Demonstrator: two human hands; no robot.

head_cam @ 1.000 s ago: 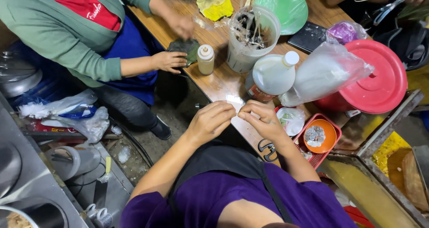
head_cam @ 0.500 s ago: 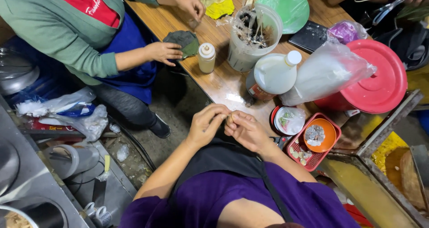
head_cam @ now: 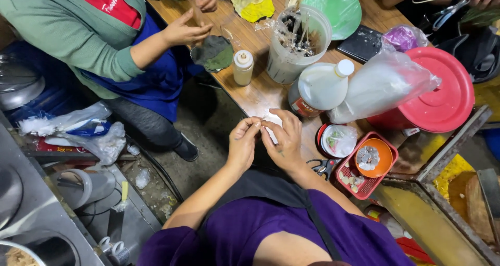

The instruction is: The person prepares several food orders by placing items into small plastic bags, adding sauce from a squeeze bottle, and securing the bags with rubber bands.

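— How is the light?
— Warm and fairly bright on the wooden table (head_cam: pixel 250 96), coming from overhead; a pale patch of glare sits on its near edge, just beyond the left hand (head_cam: pixel 244 141) and right hand (head_cam: pixel 284 141).
— Shadows?
— The floor under the table is dim, the far right corner nearly black.
— Sharpness?
— Mostly crisp; the edges bend with wide-angle stretch, and the near left metalwork is soft.

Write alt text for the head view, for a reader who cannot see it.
A person's left hand and right hand meet fingertip to fingertip over a brown wooden table, beside a white plastic jug. Opposite, a co-worker's hand hovers near a dark green cloth.
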